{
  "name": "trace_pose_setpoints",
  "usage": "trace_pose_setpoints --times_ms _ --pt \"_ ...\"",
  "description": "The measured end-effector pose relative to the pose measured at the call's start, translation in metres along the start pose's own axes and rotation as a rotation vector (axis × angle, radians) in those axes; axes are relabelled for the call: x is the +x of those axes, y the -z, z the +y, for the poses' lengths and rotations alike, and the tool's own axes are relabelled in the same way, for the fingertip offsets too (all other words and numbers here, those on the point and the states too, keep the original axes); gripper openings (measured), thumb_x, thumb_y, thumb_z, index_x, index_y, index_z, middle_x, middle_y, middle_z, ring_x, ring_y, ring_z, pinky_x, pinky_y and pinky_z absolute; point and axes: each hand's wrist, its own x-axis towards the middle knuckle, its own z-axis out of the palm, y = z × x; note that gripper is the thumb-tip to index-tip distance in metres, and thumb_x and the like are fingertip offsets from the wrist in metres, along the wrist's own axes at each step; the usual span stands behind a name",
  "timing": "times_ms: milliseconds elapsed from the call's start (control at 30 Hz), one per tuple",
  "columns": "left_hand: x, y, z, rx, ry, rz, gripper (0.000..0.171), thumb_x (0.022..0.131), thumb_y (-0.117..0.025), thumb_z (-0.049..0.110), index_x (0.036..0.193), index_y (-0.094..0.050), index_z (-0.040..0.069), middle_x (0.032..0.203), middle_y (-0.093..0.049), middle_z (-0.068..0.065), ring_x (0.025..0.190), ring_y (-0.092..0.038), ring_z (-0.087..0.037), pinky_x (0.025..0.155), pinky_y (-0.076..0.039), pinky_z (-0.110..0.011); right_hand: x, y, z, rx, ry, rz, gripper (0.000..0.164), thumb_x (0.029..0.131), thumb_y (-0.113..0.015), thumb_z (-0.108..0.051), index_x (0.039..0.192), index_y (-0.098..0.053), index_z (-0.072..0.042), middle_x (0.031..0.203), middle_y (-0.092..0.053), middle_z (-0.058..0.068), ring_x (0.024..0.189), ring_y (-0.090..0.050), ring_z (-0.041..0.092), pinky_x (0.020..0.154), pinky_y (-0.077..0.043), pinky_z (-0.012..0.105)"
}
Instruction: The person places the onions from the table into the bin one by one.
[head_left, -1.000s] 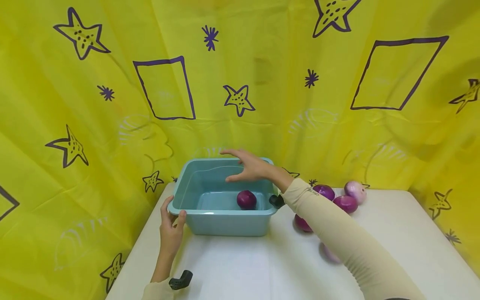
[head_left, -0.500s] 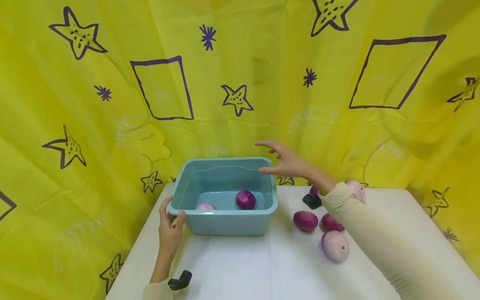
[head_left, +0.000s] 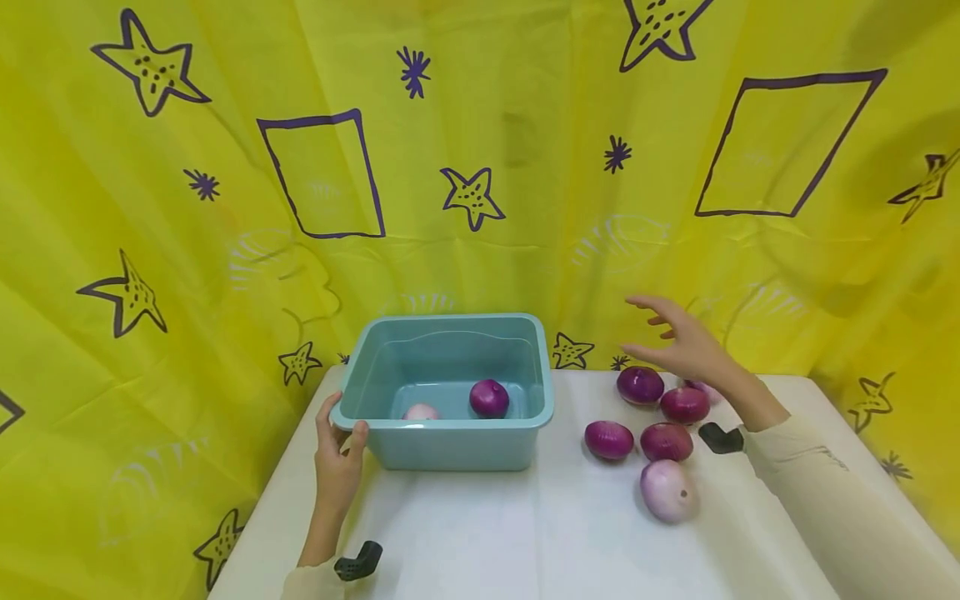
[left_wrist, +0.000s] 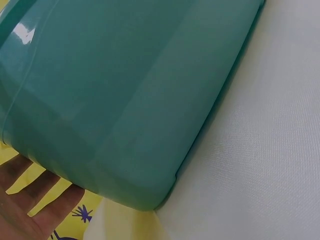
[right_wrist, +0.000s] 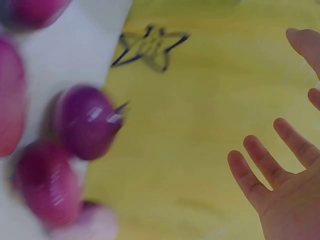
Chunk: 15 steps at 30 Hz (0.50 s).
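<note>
My left hand [head_left: 337, 467] holds the front left corner of a blue-green plastic basin [head_left: 453, 446], thumb at the front rim and fingers along the left side. In the left wrist view its fingers [left_wrist: 60, 205] lie against the basin wall [left_wrist: 125, 100]. Inside sit a purple onion [head_left: 489, 398] and a pale onion [head_left: 421, 412], the latter partly hidden by the front rim. My right hand [head_left: 693, 346], fingers spread and holding nothing, hovers above the back of the onion group. Nearest below are a dark purple onion [head_left: 640, 385] and a red onion [head_left: 685, 405].
More red onions [head_left: 609, 440] [head_left: 666, 442] and a pale onion [head_left: 668, 492] lie on the white table [head_left: 465, 533], right of the basin. Another pale one [head_left: 705, 390] is partly hidden behind the right hand. A yellow curtain [head_left: 547, 267] with drawn stars hangs close behind.
My right hand has moved from above the basin rightward to over the onions. A pale onion has come into view inside the basin. The left hand stays at its corner.
</note>
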Motion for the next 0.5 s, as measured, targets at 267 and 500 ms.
trace_pose_setpoints --times_ms 267,500 --pt "0.002 0.001 0.001 0.007 -0.006 -0.004 0.062 0.104 -0.057 0.015 0.158 -0.027 0.021 0.155 -0.047 -0.017 0.132 -0.054 -0.044 0.099 -0.048 -0.022 -0.031 0.007 0.057 -0.052 -0.145 0.067 0.074 0.093 -0.078 -0.031 0.153 -0.043 -0.006 0.15 -0.044 0.031 0.121 -0.05 0.059 0.091 -0.047 0.074" --pt "0.002 0.002 0.0 0.01 0.009 -0.008 0.062 0.105 -0.057 0.017 0.158 -0.026 0.021 0.155 -0.045 -0.02 0.133 -0.052 -0.047 0.104 -0.048 -0.058 -0.052 -0.005 0.093 -0.057 -0.214 0.142 0.07 0.093 -0.078 -0.028 0.148 -0.047 0.0 0.147 -0.043 0.035 0.123 -0.045 0.061 0.094 -0.041 0.077"
